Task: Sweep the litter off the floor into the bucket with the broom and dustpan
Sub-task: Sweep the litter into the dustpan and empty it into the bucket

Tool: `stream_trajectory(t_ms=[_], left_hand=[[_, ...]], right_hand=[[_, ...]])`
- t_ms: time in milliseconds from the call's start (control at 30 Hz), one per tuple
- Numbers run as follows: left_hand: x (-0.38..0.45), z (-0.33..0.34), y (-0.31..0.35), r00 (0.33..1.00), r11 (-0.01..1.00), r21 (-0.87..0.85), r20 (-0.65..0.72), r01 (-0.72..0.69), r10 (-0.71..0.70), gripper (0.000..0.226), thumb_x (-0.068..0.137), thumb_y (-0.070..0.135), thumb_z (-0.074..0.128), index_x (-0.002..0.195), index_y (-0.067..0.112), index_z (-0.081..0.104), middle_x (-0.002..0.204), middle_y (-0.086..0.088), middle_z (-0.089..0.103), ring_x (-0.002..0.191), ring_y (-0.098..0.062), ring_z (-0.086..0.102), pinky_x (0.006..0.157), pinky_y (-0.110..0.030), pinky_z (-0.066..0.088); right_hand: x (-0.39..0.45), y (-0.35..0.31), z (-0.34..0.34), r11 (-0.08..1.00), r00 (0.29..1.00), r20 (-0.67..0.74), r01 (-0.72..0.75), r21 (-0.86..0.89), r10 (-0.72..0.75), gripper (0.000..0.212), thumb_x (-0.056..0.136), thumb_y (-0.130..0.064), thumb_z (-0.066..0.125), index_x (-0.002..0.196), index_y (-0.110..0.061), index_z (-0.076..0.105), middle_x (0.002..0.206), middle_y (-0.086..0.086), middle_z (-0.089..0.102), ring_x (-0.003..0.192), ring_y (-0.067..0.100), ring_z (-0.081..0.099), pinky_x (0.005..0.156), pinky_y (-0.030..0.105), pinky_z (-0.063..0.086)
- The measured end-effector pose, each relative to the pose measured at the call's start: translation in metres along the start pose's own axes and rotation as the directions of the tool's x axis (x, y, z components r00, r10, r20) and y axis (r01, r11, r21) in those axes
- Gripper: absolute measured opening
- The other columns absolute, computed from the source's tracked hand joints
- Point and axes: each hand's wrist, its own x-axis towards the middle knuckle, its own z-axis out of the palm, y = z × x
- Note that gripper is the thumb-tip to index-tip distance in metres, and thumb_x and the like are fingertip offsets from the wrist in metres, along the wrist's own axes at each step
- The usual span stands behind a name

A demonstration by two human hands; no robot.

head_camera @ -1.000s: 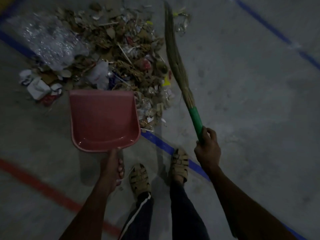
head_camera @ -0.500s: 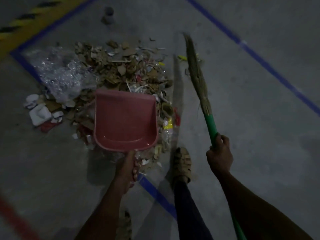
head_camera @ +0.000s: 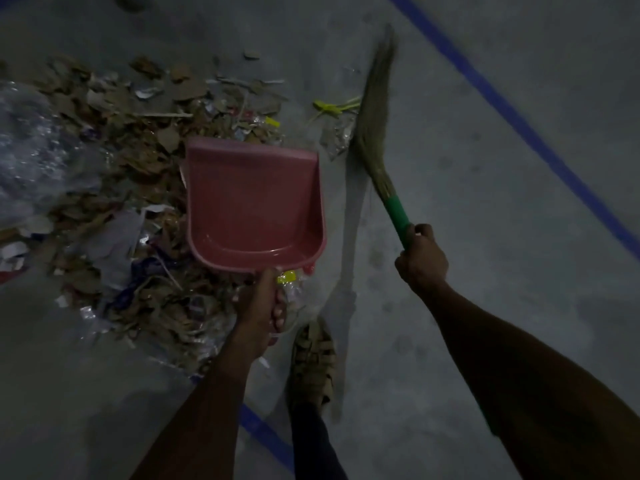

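Observation:
A pile of litter (head_camera: 138,174), mostly torn cardboard, paper and plastic wrap, covers the floor at left and centre. My left hand (head_camera: 260,306) grips the handle of a red dustpan (head_camera: 254,206), which has nothing in its pan and sits over the right part of the pile with its mouth facing away from me. My right hand (head_camera: 421,259) grips the green handle of a grass broom (head_camera: 375,112). The bristles point away from me, just right of the pile. No bucket is in view.
Clear plastic wrap (head_camera: 31,154) lies at the left edge. A yellow strip (head_camera: 329,107) and a clear wrapper (head_camera: 337,133) lie beside the broom bristles. Blue floor tape (head_camera: 512,119) crosses at the right. My sandalled foot (head_camera: 313,362) stands below the dustpan. Bare concrete lies to the right.
I have stepped closer, so the pile now sits lower and further left in view. The dustpan moved forward over the pile's right part. The broom head swung out to the right.

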Motion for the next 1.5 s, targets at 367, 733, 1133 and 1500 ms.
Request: stream_trajectory(t_ms=[367,733,1133,1500], left_hand=[[-0.019,-0.065,0.005,0.999,0.979,-0.199,-0.025,0.042,-0.048,0.046,0.092,0.049,0.053,0.057,0.022,0.04,0.045,0.003,0.029,0.031,-0.012,0.024,0.037,-0.015,0.019],[-0.091,-0.143,0.034,0.995,0.975,-0.206,-0.073,-0.076,0.062,0.042,0.082,0.052,0.06,0.061,0.018,0.047,0.047,-0.001,0.033,0.035,-0.016,0.028,0.041,-0.02,0.025],[-0.005,-0.075,0.134,0.99,0.942,-0.321,-0.127,-0.1,0.062,0.049,0.085,0.057,0.055,0.058,0.019,0.04,0.046,-0.001,0.03,0.033,-0.015,0.026,0.039,-0.019,0.022],[0.036,0.043,0.213,0.993,0.85,-0.523,-0.046,0.068,-0.108,0.057,0.096,0.057,0.046,0.052,0.021,0.037,0.04,0.003,0.027,0.029,-0.011,0.024,0.038,-0.015,0.018]], right_hand=[[-0.041,-0.031,0.0,0.891,0.901,0.14,0.43,-0.146,-0.411,0.062,0.08,-0.016,0.066,0.139,-0.023,0.05,0.144,-0.005,0.043,0.084,0.021,0.065,0.056,0.026,0.043],[-0.111,-0.074,-0.073,0.955,0.945,-0.135,0.296,-0.023,-0.296,0.062,0.076,-0.011,0.068,0.133,-0.028,0.053,0.138,-0.011,0.047,0.076,0.014,0.066,0.05,0.033,0.053],[0.074,-0.161,-0.085,0.96,0.949,-0.145,0.278,-0.026,-0.278,0.057,0.079,-0.013,0.064,0.133,-0.019,0.048,0.138,-0.002,0.043,0.086,0.026,0.061,0.06,0.034,0.051],[0.219,-0.148,-0.089,0.925,0.884,0.275,0.373,0.077,-0.379,0.061,0.079,-0.016,0.069,0.138,-0.019,0.054,0.133,0.003,0.051,0.108,0.028,0.057,0.079,0.032,0.048]])
